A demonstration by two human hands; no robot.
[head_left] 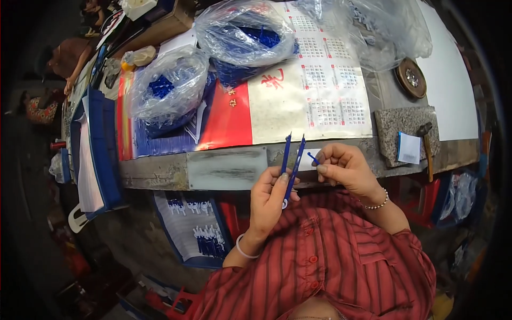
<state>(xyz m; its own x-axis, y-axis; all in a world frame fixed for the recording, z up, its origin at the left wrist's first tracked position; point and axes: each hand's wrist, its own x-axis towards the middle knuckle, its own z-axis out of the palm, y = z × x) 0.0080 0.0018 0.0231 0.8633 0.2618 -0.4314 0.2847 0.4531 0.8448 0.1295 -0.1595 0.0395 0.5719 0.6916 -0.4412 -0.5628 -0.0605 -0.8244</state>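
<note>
My left hand (269, 198) is closed round a blue drawing compass (295, 169). Its two slim legs point up and away from me, apart at the tips, each ending in a thin dark point. A white round part shows at the lower end, below my thumb. To the right, the thumb and fingers of my right hand (344, 168) pinch a small blue plastic piece (313, 158) with a hooked end. The two hands are apart, above the table's near edge. A white paper slip (308, 162) lies behind the small piece.
Clear plastic bags (170, 80) of blue parts stand on a printed calendar sheet (277, 112). At right a hammer (426, 144) rests on a stone slab (392, 120), near a round dish (410, 79). A blue box (184, 250) of blue-and-white pieces sits below the table edge.
</note>
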